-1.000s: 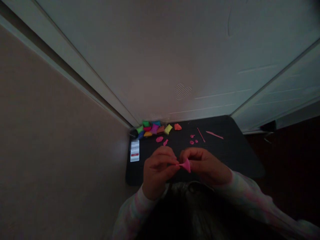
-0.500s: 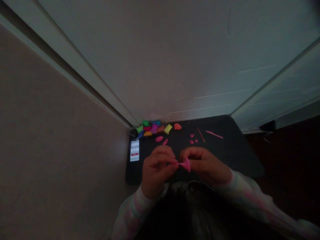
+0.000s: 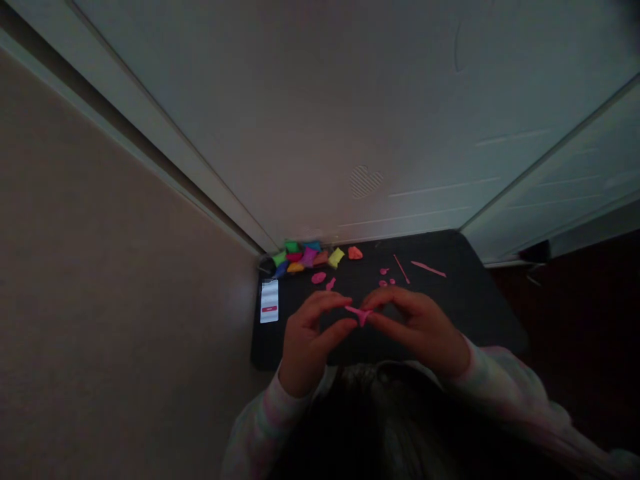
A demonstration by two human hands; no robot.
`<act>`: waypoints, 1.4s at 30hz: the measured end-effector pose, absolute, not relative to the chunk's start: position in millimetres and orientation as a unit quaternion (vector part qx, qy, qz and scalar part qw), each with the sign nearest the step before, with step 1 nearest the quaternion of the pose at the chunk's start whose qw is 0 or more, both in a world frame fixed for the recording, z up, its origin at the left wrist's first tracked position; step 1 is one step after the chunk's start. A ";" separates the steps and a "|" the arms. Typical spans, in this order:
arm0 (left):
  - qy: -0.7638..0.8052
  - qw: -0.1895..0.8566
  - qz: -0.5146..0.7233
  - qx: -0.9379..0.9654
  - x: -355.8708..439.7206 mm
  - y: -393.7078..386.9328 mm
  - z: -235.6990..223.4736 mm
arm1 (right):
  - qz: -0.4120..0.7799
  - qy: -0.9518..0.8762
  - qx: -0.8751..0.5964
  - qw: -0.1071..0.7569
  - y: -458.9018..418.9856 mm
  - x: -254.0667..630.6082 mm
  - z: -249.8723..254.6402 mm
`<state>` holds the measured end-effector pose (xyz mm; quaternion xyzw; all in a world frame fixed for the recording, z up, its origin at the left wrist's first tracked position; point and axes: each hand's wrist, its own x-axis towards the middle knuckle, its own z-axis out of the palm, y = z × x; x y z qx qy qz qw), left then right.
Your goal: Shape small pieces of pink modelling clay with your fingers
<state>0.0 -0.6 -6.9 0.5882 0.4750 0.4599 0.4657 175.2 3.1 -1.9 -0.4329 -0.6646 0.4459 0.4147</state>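
Note:
A small piece of pink modelling clay is held above the near side of the dark table, with a flared shape and a thin point toward the left. My right hand pinches its right end between thumb and fingers. From the left, my left hand has its thumb and fingertips curved about the other end, touching it. Beyond the hands lie a flat pink clay piece, a smaller pink clay piece and several little pink bits.
Several colourful clay packets lie at the table's back left, beside an orange clay lump. A lit phone rests at the left edge. Toward the right are a thin pink stick and a pink modelling tool. A white panel stands behind the table.
The pink clay piece has been turned, so its flared part now faces downward rather than right. My left thumb and fingers have spread farther apart, and both hands have shifted slightly.

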 end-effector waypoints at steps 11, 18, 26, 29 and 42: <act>0.461 0.358 0.446 0.678 0.0 1.2 -6.6 | 0.357 -0.712 -0.403 0.451 2.5 174.4 -1.7; 0.442 0.211 0.438 0.754 -0.4 2.9 -7.5 | 0.356 -0.704 -0.429 0.440 2.1 174.0 -2.4; 0.444 0.178 0.465 0.745 3.6 -0.6 -9.2 | 0.349 -0.703 -0.432 0.444 1.8 174.3 -3.4; 0.445 0.153 0.451 0.759 3.5 0.1 -9.4 | 0.345 -0.707 -0.434 0.440 2.4 174.3 -3.8; 0.426 0.141 0.451 0.772 5.2 2.2 -8.7 | 0.419 -0.648 -0.435 0.463 3.5 170.4 -6.5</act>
